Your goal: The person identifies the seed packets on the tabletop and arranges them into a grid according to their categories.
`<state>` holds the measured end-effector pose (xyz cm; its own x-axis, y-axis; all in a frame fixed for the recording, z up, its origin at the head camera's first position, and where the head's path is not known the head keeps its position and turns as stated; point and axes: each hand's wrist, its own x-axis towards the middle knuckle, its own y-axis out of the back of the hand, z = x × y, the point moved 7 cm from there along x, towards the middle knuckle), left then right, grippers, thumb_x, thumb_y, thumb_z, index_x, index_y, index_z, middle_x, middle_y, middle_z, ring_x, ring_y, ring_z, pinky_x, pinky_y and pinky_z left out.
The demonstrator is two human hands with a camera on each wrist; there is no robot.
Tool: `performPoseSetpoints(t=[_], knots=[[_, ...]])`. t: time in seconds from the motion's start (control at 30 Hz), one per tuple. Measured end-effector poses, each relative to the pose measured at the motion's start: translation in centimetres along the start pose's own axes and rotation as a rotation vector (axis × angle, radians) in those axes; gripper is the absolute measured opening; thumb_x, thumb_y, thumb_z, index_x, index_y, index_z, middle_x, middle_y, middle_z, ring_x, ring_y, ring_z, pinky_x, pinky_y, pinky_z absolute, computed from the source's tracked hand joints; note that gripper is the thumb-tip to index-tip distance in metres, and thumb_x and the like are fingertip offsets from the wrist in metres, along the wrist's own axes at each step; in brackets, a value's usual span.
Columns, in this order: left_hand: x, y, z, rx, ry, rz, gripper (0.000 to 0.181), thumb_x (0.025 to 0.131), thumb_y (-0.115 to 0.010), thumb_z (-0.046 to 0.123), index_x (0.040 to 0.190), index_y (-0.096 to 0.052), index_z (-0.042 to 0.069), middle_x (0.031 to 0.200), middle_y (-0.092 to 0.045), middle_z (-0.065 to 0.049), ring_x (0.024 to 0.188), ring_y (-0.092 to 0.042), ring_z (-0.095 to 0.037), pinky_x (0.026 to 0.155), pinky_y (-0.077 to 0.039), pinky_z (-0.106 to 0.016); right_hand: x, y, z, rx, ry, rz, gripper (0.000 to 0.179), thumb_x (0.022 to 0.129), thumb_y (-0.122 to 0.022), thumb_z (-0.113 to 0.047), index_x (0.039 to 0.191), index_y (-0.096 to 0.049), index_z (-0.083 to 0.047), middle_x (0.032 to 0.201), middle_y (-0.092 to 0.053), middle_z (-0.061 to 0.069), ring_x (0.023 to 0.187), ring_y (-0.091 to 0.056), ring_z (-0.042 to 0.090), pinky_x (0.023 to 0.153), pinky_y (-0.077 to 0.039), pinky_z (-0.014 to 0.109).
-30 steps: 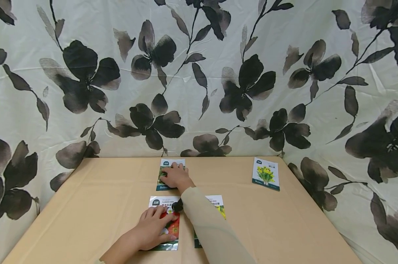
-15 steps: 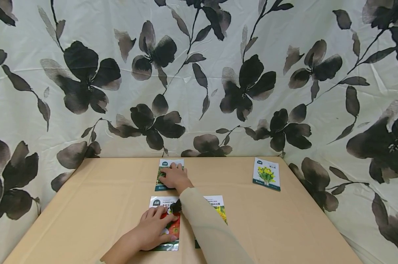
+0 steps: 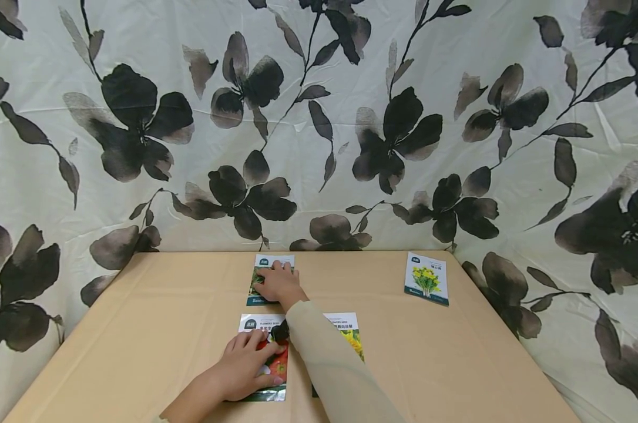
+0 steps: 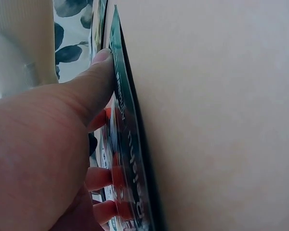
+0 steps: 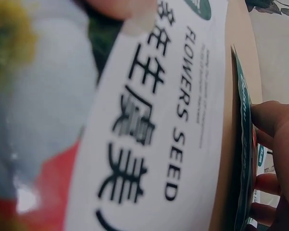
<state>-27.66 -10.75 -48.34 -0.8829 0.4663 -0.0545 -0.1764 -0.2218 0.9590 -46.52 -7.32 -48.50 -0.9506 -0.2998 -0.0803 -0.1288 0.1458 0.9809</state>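
Note:
A seed packet with red flowers [image 3: 279, 365] lies at the near middle of the table, and my left hand [image 3: 242, 365] rests on it with fingers spread. In the left wrist view, the thumb lies along the packet's green edge [image 4: 127, 106]. Farther back, my right hand [image 3: 281, 284] rests on a green seed packet [image 3: 261, 298] near the far table edge, covering much of its picture. The right wrist view shows this hand [image 5: 284, 149] on the packet [image 5: 243, 144], with the flower packet's printed top [image 5: 149, 110] close to the camera.
Partly under the right sleeve [image 3: 332, 361] lies a packet with yellow flowers [image 3: 353, 338]. Another yellow-flower packet [image 3: 426, 279] sits at the far right of the wooden-coloured table [image 3: 139, 329]. A floral curtain [image 3: 319, 147] hangs behind. A black wrist camera [image 3: 280, 332] overlaps the red-flower packet's top.
My right hand and the green packet under it have slid slightly left. My left hand stays in place on the red-flower packet.

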Motion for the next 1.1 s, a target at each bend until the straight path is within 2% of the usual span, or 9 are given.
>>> performPoseSetpoints(t=[0.5,0.73,1.1], knots=[[-0.13,0.20,0.03,-0.009,-0.001,-0.002,0.057,0.079,-0.057,0.066,0.124,-0.055,0.032,0.134,-0.042,-0.013,0.117,-0.036,-0.037,0.094,-0.029,-0.063,-0.02,-0.19,0.00,-0.014,0.013,0.007,0.046,0.090,-0.046,-0.060,0.135,-0.043,-0.049,0.143,-0.039,-0.001,0.129,-0.034,0.026,0.104,-0.029,0.052],[-0.20,0.20,0.02,0.006,-0.011,0.016,0.056,0.080,-0.057,0.065,0.124,-0.055,0.031,0.133,-0.043,-0.012,0.117,-0.037,-0.036,0.094,-0.030,-0.062,-0.13,-0.17,-0.10,-0.010,0.016,0.003,0.047,0.090,-0.047,-0.061,0.135,-0.043,-0.049,0.144,-0.038,-0.001,0.130,-0.033,0.026,0.105,-0.028,0.053],[-0.13,0.04,-0.13,0.003,-0.004,0.005,0.058,0.079,-0.056,0.067,0.125,-0.055,0.031,0.133,-0.042,-0.012,0.119,-0.036,-0.037,0.095,-0.029,-0.063,-0.20,-0.15,-0.14,-0.009,0.026,0.008,0.046,0.090,-0.047,-0.060,0.134,-0.044,-0.048,0.142,-0.039,-0.001,0.128,-0.035,0.027,0.104,-0.029,0.053]])
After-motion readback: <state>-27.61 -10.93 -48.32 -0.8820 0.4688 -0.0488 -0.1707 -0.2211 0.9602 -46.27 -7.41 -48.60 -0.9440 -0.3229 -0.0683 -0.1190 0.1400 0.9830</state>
